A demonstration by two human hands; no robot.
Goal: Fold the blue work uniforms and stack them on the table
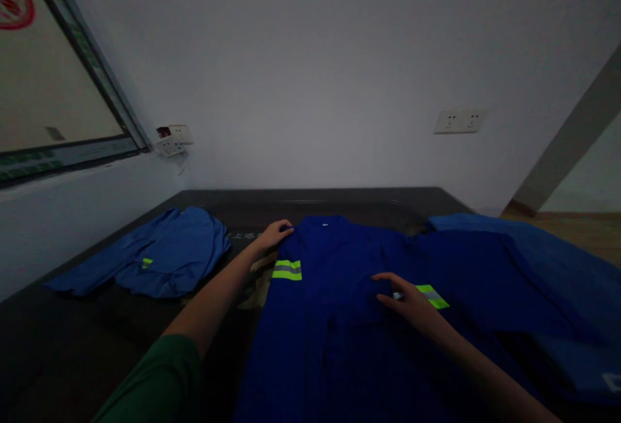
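Observation:
A dark blue work jacket (334,268) lies spread on the dark table, collar toward the wall, with yellow-green and grey reflective bands on its sleeves. My left hand (277,234) is at the jacket's left shoulder, fingers closed on the edge of the cloth. Over the right side of the chest is my right hand (407,301), thumb and forefinger apart with nothing visible held between them. Its fingertips are close to the fabric; whether they touch it I cannot tell. The jacket's lower part fades into shadow.
A lighter blue garment (179,248) lies crumpled on the table's left side. More blue cloth (548,255) spreads along the right. The black table (310,195) meets a white wall with sockets (460,121). A window (58,61) is at left.

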